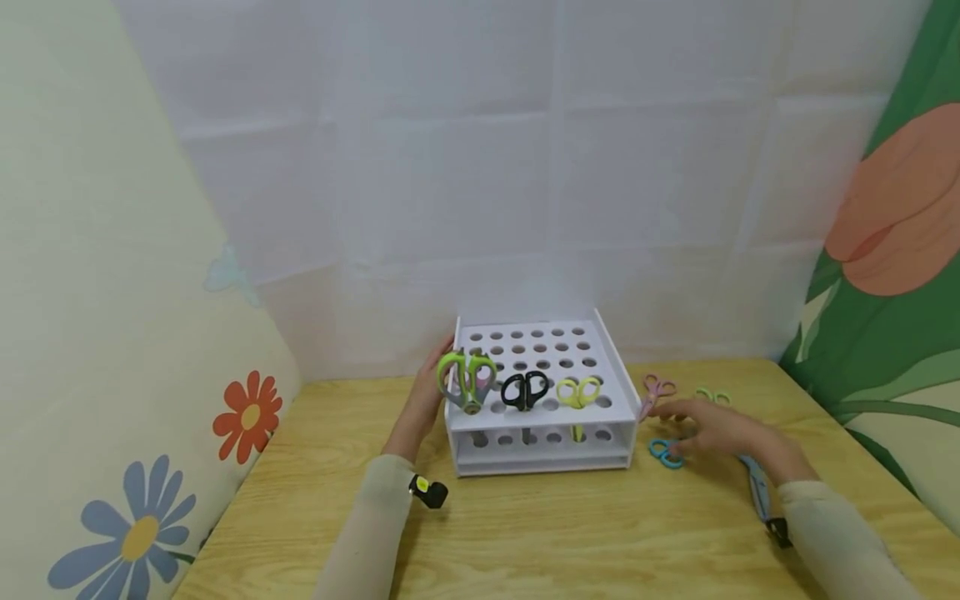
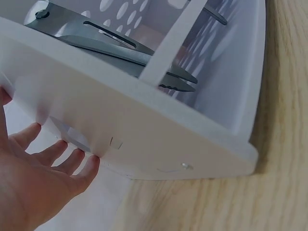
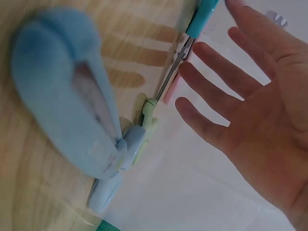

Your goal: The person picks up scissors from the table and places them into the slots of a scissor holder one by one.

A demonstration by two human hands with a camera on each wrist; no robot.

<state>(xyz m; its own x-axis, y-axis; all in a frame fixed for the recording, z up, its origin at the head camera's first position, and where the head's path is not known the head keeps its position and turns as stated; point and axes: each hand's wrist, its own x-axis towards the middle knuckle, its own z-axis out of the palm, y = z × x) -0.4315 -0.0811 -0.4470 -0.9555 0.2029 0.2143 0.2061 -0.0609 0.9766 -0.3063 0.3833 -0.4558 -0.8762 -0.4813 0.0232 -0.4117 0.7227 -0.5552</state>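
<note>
A white rack (image 1: 542, 463) with rows of round holes stands on the table. Green-and-grey scissors (image 1: 471, 383), black-handled scissors (image 1: 525, 390) and yellow-green scissors (image 1: 577, 393) stand in its front row. My left hand (image 1: 424, 398) rests its fingertips against the rack's left side wall (image 2: 130, 130). Metal blades (image 2: 108, 45) show behind that wall. My right hand (image 1: 723, 432) hovers with fingers spread over loose scissors. Around it lie blue scissors (image 1: 664, 453), pink scissors (image 1: 657, 388), light green scissors (image 1: 712, 396) and a light-blue-handled pair (image 3: 57, 96), partly hidden by the forearm in the head view.
The wooden table (image 1: 525, 533) runs up to a white cloth backdrop (image 1: 525, 183). Flower-printed cloths hang at the left (image 1: 97, 250) and right (image 1: 900, 350). Loose scissors lie close to the rack's right side.
</note>
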